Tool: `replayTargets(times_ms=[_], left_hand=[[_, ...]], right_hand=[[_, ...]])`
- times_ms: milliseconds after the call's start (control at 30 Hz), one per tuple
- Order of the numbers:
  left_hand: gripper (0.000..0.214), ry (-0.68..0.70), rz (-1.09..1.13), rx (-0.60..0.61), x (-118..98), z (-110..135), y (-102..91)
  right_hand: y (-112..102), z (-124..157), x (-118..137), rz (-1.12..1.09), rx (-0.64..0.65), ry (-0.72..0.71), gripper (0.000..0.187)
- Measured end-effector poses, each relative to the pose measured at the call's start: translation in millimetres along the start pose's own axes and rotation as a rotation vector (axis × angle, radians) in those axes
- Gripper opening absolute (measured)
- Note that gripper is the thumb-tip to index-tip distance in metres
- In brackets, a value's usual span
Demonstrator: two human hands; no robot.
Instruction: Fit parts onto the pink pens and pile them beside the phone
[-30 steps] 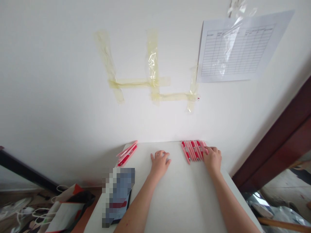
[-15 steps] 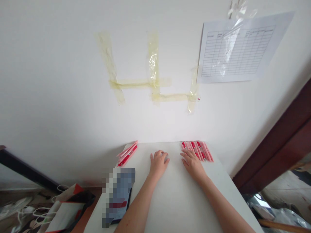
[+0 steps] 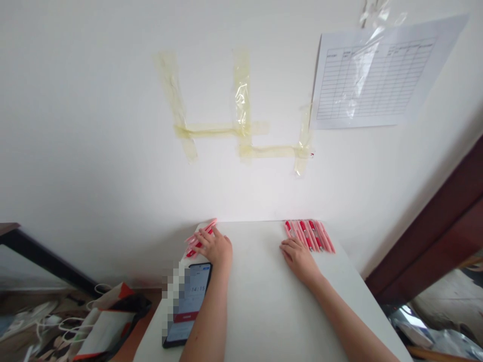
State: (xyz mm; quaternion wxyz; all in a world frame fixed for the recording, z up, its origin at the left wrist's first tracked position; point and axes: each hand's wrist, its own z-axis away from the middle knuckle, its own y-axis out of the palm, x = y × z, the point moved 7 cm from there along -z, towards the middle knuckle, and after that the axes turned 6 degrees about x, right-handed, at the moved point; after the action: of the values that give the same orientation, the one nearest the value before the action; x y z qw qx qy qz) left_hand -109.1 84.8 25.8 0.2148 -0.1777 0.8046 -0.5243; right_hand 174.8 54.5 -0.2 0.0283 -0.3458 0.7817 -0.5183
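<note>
My left hand [image 3: 216,247] lies on a small bunch of pink and red pens [image 3: 196,239] at the far left corner of the white table [image 3: 264,311], its fingers curled over them. My right hand [image 3: 300,256] rests flat on the table with fingers stretched out, just left of and below a row of several pink and red pens [image 3: 310,235] laid side by side near the wall.
A phone [image 3: 187,304] with a lit screen lies at the table's left edge beside my left forearm. Bags and cables [image 3: 83,327] sit on the floor to the left. A printed sheet [image 3: 377,75] and tape strips hang on the wall. A dark door frame [image 3: 433,226] stands right.
My left hand moved from the table's middle to the left pens. My right hand left the top of the pen row and slid to its left side.
</note>
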Motion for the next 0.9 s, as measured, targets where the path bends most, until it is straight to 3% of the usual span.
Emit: replayTargets(times_ms=[167, 433, 767, 900], left_hand=[[0.059, -0.034, 0.024, -0.015, 7, -7, 11.2], [0.062, -0.013, 0.002, 0.035, 2, -11, 5.5], [0.064, -0.103, 0.02, 0.2, 12, -43, 25.6], [0.054, -0.119, 0.006, 0.239, 13, -52, 29.2]], right_hand=[[-2, 0, 2, -0.011, -0.019, -0.005, 0.029], [-3, 0, 3, 0.0, -0.028, -0.008, 0.027], [-2, 1, 3, 0.034, -0.034, -0.004, 0.023], [-3, 2, 2, 0.03, -0.031, -0.002, 0.023]])
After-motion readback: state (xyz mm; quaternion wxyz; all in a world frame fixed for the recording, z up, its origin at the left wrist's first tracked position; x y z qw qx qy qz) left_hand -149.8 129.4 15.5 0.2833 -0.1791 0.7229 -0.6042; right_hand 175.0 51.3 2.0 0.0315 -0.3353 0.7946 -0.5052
